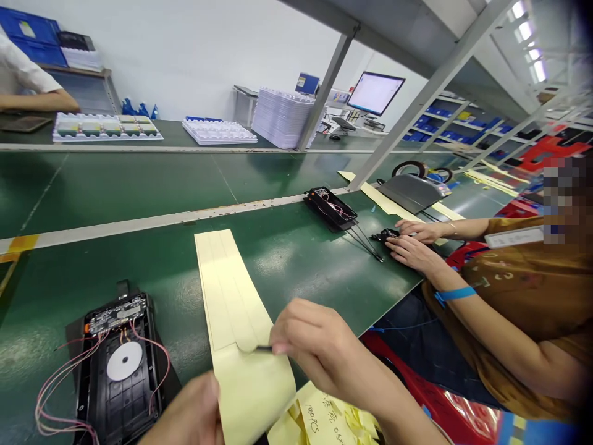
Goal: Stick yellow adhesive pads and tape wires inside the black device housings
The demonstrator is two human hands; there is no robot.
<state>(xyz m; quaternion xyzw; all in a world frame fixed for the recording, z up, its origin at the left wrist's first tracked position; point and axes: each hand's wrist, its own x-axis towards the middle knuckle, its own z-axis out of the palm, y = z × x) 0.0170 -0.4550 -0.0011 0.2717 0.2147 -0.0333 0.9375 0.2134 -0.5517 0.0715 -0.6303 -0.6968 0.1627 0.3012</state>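
A long pale yellow sheet (227, 284) with cut lines lies on the green table, its near end curling up. My left hand (194, 411), blurred, pinches the sheet's left edge near the bottom of the view. With closed fingers, my right hand (315, 340) holds a small dark tool (264, 349) whose tip touches the sheet beside a curved line. To the left sits an open black device housing (123, 371) with a circuit board, a white disc and loose pink and white wires. Crumpled yellow paper with handwriting (324, 417) lies below my right hand.
A second black housing (331, 209) with cables stands further back. At the right, a person's hands (414, 241) work on a small black part. Yellow strips (384, 198), tape rolls (410, 169) and white trays (220, 131) lie beyond. A metal post (324, 93) rises behind.
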